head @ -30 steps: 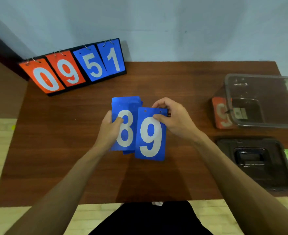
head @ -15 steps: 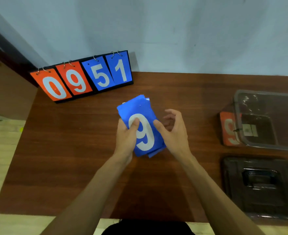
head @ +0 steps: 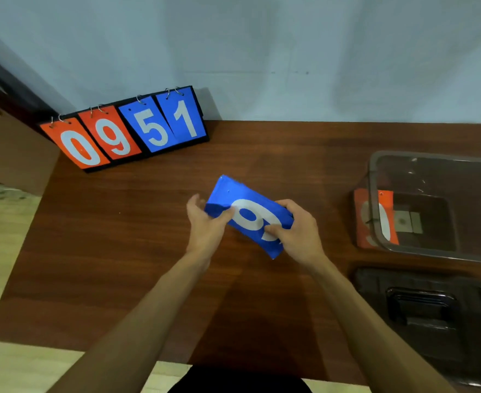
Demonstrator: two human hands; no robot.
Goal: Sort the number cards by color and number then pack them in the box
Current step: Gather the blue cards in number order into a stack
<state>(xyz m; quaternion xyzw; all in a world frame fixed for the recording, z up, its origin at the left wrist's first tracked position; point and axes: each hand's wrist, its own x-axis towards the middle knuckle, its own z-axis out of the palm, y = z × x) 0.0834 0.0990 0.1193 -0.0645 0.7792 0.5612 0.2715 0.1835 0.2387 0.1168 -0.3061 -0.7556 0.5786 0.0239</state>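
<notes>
Both hands clamp one stack of blue number cards (head: pixel 246 215), a white 9 uppermost, held tilted above the brown wooden table (head: pixel 120 251); the left hand (head: pixel 205 225) pinches the stack's left end, thumb on the face and the other fingers behind it; the right hand (head: pixel 300 236) grips the right end, thumb on the 9 and fingers curled over the far edge; neither hand is free.

The blue cards look gathered into one squared pile, so the blue sorting seems done or nearly done; only the top card can be read, and the order beneath is hidden.

Well to the right of the grip stands the clear plastic box (head: pixel 373 194), open; a pile of orange number cards (head: pixel 360 222), also showing a 9, lies at its left wall; whether that pile sits inside the box or partly beneath it cannot be told. Right of the grip and nearer the person lies the dark plastic lid (head: pixel 421 307), off the box. Beyond the grip to the left leans a black flip scoreboard (head: pixel 137 131) reading 0 9 5 1, its cards on rings.

What is left, as I judge it: carry the blue stack to the box, set it in, see the orange pile is inside, and close the lid.
</notes>
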